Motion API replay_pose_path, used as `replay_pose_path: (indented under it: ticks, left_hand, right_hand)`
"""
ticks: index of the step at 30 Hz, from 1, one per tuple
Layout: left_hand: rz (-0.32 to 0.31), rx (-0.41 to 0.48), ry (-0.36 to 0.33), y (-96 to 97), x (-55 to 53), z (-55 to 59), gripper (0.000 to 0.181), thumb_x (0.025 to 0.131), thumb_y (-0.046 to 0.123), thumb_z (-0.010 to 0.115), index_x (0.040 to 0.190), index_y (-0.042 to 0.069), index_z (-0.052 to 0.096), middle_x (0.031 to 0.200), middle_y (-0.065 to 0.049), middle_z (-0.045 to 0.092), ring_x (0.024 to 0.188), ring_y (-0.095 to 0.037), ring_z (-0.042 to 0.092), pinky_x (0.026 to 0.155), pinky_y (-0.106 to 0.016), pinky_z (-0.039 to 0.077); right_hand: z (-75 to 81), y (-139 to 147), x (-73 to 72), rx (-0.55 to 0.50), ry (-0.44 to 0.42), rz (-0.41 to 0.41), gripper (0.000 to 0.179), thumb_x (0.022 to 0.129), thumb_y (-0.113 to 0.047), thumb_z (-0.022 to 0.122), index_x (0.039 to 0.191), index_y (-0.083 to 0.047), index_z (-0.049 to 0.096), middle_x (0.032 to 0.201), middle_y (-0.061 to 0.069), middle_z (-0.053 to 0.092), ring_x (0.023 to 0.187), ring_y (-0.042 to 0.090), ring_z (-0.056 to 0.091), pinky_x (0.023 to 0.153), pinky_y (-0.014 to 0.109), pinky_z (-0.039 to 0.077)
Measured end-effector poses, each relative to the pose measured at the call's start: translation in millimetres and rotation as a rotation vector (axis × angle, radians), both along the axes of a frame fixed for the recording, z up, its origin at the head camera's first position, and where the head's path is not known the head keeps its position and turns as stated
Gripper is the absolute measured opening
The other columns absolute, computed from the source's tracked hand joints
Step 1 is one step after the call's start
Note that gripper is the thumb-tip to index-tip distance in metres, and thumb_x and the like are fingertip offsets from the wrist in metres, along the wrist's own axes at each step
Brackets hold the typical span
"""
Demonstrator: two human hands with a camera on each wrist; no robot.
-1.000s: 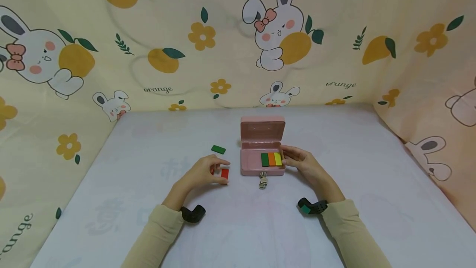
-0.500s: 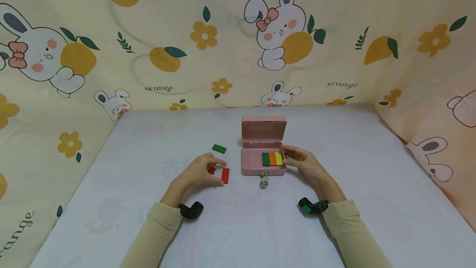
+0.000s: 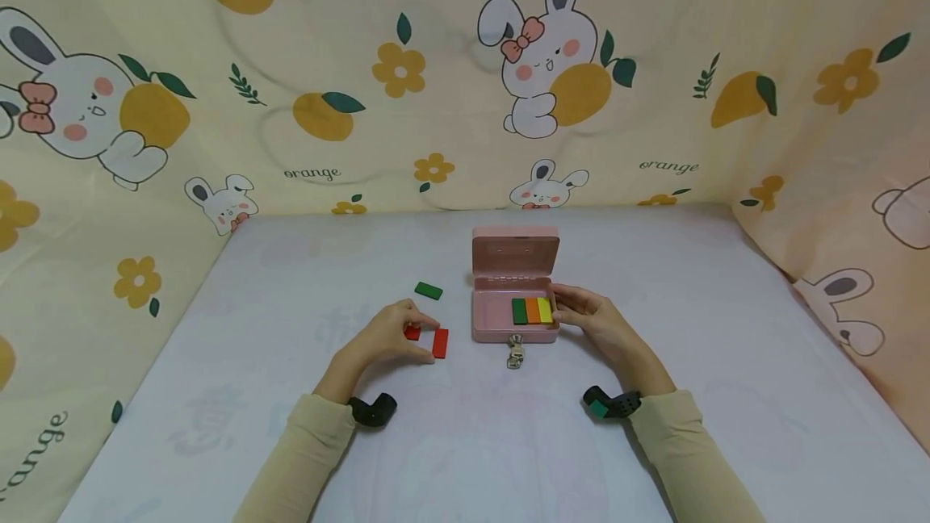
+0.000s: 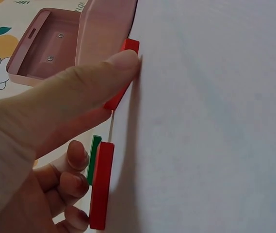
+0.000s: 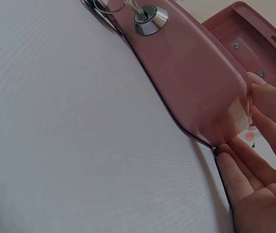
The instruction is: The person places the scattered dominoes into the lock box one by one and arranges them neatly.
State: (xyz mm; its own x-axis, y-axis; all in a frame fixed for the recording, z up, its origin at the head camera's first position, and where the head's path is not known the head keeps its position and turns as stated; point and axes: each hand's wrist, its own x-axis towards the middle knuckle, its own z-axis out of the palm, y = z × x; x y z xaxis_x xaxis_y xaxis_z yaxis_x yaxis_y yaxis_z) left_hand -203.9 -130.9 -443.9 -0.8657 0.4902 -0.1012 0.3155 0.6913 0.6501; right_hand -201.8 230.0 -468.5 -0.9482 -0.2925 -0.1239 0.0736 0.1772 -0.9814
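My left hand (image 3: 388, 335) is at a flat red block (image 3: 440, 344) on the table, its thumb at the near end and index finger at the far end. A second red block (image 4: 102, 187) lies under that hand, by its curled lower fingers. Beyond it is a green block (image 3: 429, 290). The pink cash box (image 3: 487, 317) stands with its lid raised; green (image 3: 519, 311), orange (image 3: 533, 311) and yellow (image 3: 544, 311) blocks sit side by side at its right end. My right hand (image 3: 592, 320) holds the box's right side, fingers at its rim and lower corner.
A key with a keyring (image 3: 515, 351) hangs from the lock (image 5: 150, 19) on the box's front. A white cloth (image 3: 465, 442) covers the table. Behind it rises a printed curtain (image 3: 436, 87), with more of it along both sides.
The left hand has drawn back slightly to the left, showing more of the red block, and its index finger has come down toward the block's far end. The right hand stays at the box.
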Motion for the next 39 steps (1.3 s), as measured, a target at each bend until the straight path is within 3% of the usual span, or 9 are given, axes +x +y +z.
replay_pose_path:
  ticks: [4,7,13,15,20,22,28,34,39]
  left_hand:
    - [-0.003,-0.005,0.001,0.7,0.5,0.4,0.043,0.068,0.022,0.087,0.108,0.011,0.074,0.091,-0.005,0.054,0.084,-0.013,0.047,0.070,-0.021,0.040]
    - [-0.008,-0.009,0.005,0.9,0.6,0.2,0.043,0.068,0.022,0.087,0.108,0.011,0.074,0.090,-0.005,0.054,0.083,-0.013,0.046,0.070,-0.021,0.039]
    - [0.002,-0.016,0.004,1.3,0.7,-0.3,0.041,0.069,0.022,0.086,0.107,0.012,0.074,0.090,-0.005,0.053,0.083,-0.014,0.046,0.070,-0.021,0.039]
    - [0.002,-0.014,0.005,1.5,0.6,-0.8,0.041,0.070,0.022,0.086,0.108,0.012,0.074,0.090,-0.005,0.053,0.083,-0.014,0.046,0.070,-0.022,0.039]
    - [0.012,0.008,-0.008,2.9,-0.1,-3.5,0.041,0.071,0.022,0.085,0.109,0.011,0.073,0.090,-0.005,0.053,0.083,-0.014,0.046,0.068,-0.022,0.039]
    - [0.019,0.018,-0.018,3.6,-0.6,-4.7,0.042,0.072,0.023,0.085,0.110,0.011,0.073,0.090,-0.005,0.053,0.084,-0.014,0.046,0.068,-0.022,0.039]
    - [0.028,0.027,-0.007,5.9,-3.9,-6.7,0.042,0.073,0.024,0.084,0.111,0.012,0.072,0.091,-0.005,0.054,0.084,-0.014,0.046,0.067,-0.022,0.039]
    - [0.026,0.036,0.025,7.5,-8.3,-5.3,0.042,0.073,0.025,0.084,0.111,0.012,0.071,0.094,-0.006,0.056,0.085,-0.015,0.048,0.070,-0.022,0.041]
    - [0.011,0.039,0.040,9.9,-10.3,-3.4,0.043,0.073,0.026,0.084,0.112,0.012,0.070,0.093,-0.006,0.055,0.085,-0.015,0.047,0.070,-0.023,0.040]
  right_hand:
    - [-0.7,0,-0.5,-0.004,-0.001,0.000,0.059,0.094,-0.019,0.062,0.145,-0.002,0.040,0.154,0.020,0.036,0.124,0.000,0.050,0.093,0.005,0.043]
    - [-0.7,0,-0.6,0.000,-0.003,-0.001,0.058,0.094,-0.019,0.062,0.145,-0.002,0.040,0.154,0.019,0.036,0.124,0.000,0.050,0.093,0.005,0.043]
    - [-0.5,0,-1.0,0.008,0.003,0.009,0.058,0.094,-0.019,0.061,0.145,-0.002,0.039,0.154,0.019,0.036,0.139,0.027,0.042,0.093,0.005,0.042]
    - [-0.6,1,-1.1,0.006,0.004,0.013,0.059,0.094,-0.020,0.062,0.145,-0.002,0.039,0.154,0.020,0.036,0.140,0.029,0.040,0.093,0.005,0.042]
    - [-1.0,1,-1.2,0.006,-0.003,0.015,0.061,0.093,-0.021,0.063,0.145,-0.002,0.039,0.153,0.020,0.037,0.129,0.008,0.049,0.093,0.004,0.041]
    - [-0.6,2,-1.3,0.010,-0.004,0.013,0.061,0.093,-0.022,0.063,0.145,-0.002,0.039,0.153,0.020,0.037,0.128,0.006,0.049,0.093,0.004,0.040]
    - [0.2,2,-1.4,0.021,0.011,0.015,0.061,0.093,-0.022,0.063,0.145,-0.002,0.039,0.153,0.020,0.037,0.141,0.032,0.039,0.093,0.004,0.041]
    - [-2.8,2,-2.1,0.013,0.006,0.014,0.061,0.093,-0.022,0.063,0.145,-0.003,0.039,0.154,0.019,0.036,0.141,0.030,0.039,0.094,0.005,0.041]
    - [-3.9,2,-2.1,0.008,0.008,0.014,0.061,0.093,-0.022,0.063,0.145,-0.003,0.039,0.154,0.019,0.036,0.143,0.037,0.034,0.095,0.005,0.041]
